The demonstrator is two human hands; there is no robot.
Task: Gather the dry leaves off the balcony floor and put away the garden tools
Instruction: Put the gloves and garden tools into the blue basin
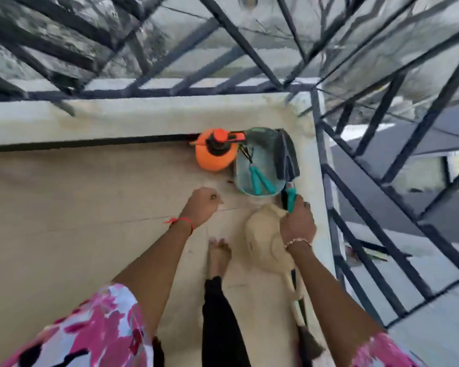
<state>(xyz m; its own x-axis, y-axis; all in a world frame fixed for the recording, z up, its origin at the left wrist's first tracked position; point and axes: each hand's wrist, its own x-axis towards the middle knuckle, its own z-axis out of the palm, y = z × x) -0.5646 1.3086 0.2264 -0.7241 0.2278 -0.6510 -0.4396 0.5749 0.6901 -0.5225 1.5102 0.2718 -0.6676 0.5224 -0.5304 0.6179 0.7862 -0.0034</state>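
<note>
Risks first. Your right hand [297,222] grips the trowel [286,158] by its teal handle, w/ the dark blade lying over the rim of the teal tub [265,154] just ahead of that hand. The blade sits on the tub's railing side, so a careless let-go could tip the trowel out, or rock the tub toward the railing [361,215] to the hand's right. The gaps betw. bars look wide enough for a tool to slip thru. The beige cloth [265,239] bunched under the same hand may snag the handle as you release.

Your left hand [202,205], off to the left of the right one, is curled in a fist; can't tell if it holds anything. If there are leaf bits inside, opening it early drops them on the balcony floor [90,197].

Two teal-handled tools [259,181] lie inside the tub, handles toward you. The orange sprayer [214,152] stands upright, touching the tub's left side. Leaves: only a dark speck or two ahead of the left hand, too blurred to call.
</note>
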